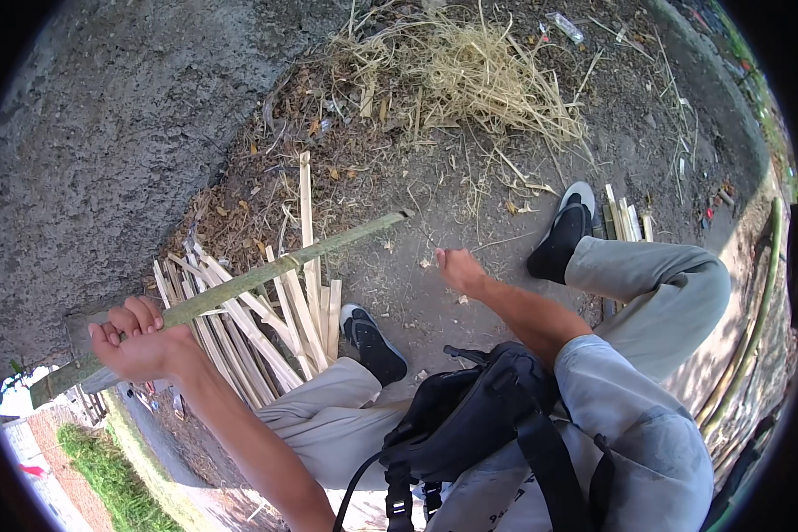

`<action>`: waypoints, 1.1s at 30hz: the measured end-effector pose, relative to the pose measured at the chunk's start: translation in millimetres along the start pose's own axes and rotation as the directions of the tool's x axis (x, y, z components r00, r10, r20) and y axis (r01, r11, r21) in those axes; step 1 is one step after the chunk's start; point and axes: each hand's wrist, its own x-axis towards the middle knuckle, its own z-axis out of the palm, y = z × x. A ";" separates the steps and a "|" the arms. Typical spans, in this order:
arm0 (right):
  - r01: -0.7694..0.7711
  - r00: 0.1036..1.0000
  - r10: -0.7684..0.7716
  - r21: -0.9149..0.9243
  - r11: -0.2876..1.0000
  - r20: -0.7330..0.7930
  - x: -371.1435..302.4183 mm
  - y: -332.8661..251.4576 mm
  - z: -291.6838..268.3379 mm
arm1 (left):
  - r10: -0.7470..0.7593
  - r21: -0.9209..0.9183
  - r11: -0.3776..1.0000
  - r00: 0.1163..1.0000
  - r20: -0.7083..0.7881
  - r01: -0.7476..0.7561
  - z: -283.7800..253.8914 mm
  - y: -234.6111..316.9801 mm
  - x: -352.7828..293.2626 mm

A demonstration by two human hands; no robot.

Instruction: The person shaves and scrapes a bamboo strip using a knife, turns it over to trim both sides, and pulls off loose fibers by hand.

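A long greenish-grey bamboo pole (346, 238) slants across the left half of the head view, with a node near its middle and a dark cut at its far end. My left hand (137, 341) is closed around it near its lower left end, fingers curled over. My right hand (459, 269) is closed in front of my body, apart from the pole and beyond its far end. Whatever its fingers may hold is hidden. Below the pole, pale split bamboo strips (239, 328) lie in a loose bundle beside my left foot (372, 344).
A rough grey stone or concrete mass (133, 133) rises on the left. Dry fibrous shavings (479, 75) are heaped on the dirt ahead. More strips (628, 217) lie beside my right foot (566, 232). Long poles (743, 355) lie at the far right. A black waist bag (470, 412) hangs at my front.
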 end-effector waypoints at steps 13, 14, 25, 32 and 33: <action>0.077 0.995 -0.077 -0.009 0.997 -0.065 -39.2 11.8 -1.6 | -0.035 -0.105 0.994 0.999 0.029 0.038 -16.2 -4.1 15.3; 0.042 0.998 -0.042 -0.008 0.999 -0.050 -33.0 31.6 6.2 | -0.047 -0.109 0.993 0.999 0.005 0.047 -16.7 -7.7 14.8; 0.004 0.997 -0.008 0.055 0.998 0.077 -16.0 -53.0 -21.2 | -0.043 -0.280 0.946 0.921 0.387 0.162 -25.9 -0.1 10.3; -0.026 0.999 0.029 0.085 0.996 -0.035 -18.9 -31.6 -11.7 | -0.028 -0.284 0.946 0.916 0.400 0.153 -19.9 1.9 7.0; -0.004 0.999 0.006 0.066 0.998 -0.038 -26.9 -28.8 -13.2 | -0.023 -0.284 0.946 0.910 0.413 0.153 -21.1 4.3 6.1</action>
